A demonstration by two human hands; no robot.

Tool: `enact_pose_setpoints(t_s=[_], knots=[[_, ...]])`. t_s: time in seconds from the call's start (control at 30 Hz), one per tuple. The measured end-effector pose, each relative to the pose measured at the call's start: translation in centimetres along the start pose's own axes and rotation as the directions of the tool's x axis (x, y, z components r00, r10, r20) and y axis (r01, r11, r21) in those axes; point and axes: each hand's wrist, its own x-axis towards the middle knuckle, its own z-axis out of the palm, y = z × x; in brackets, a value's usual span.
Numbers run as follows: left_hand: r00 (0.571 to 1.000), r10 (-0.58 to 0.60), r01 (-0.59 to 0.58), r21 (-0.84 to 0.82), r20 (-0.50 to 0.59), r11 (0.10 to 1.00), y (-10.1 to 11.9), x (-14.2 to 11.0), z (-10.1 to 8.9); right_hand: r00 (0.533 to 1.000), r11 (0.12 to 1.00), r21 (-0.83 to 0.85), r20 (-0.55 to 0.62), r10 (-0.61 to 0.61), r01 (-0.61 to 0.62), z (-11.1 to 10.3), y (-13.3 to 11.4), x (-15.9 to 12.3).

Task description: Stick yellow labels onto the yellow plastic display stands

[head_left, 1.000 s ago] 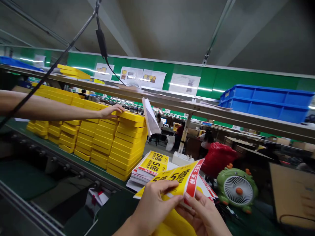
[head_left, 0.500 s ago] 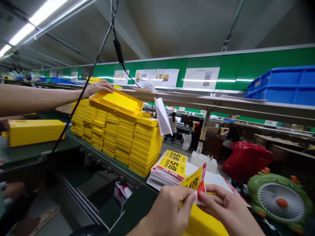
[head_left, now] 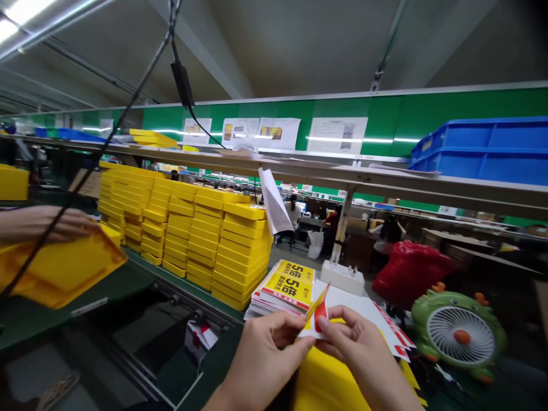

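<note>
Between my two hands is a small yellow, red and white printed sheet (head_left: 317, 315), bent along its middle. The fingers of my left hand (head_left: 274, 348) pinch its left side. On the right edge, the thumb and fingers of my right hand (head_left: 355, 351) are closed. Just beyond my hands lies a stack of yellow printed sheets (head_left: 291, 282) with large black characters. Below them is a yellow box (head_left: 327, 382), partly covered by my hands. White sheets with red edges (head_left: 363, 311) lie beside the stack.
Stacks of yellow trays (head_left: 240, 251) stand along the green belt. At left a co-worker's hand (head_left: 51, 224) holds a yellow tray (head_left: 64, 265). A green fan (head_left: 460, 337), a red bag (head_left: 406, 274) and a white power strip (head_left: 342, 278) are at right. A black cable (head_left: 141, 91) hangs in front.
The co-worker's hand has carried a yellow tray from the stacks down to the left. My fingers have bent the printed sheet further. The view has turned slightly right.
</note>
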Motion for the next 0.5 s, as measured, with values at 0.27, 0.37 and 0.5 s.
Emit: enact_pose_setpoints(t_s=[0.27, 0.37, 0.5], knots=[[0.732, 0.675, -0.54, 0.684, 0.093, 0.491, -0.9, -0.3, 0.2, 0.997, 0.99, -0.124, 0.015, -0.07, 0.072, 0.1, 0.5, -0.5], [0.657, 0.725, -0.59, 0.74, 0.206, 0.325, -1.1, -0.2, 0.3, 0.999, 0.999, 0.001, 0.012, 0.039, -0.039, -0.3, 0.4, -0.3], [0.7, 0.67, -0.609, 0.695, 0.245, 0.382, -0.2, -0.1, 0.2, 0.986, 0.973, 0.157, 0.031, 0.163, -0.166, -0.6, 0.2, -0.3]])
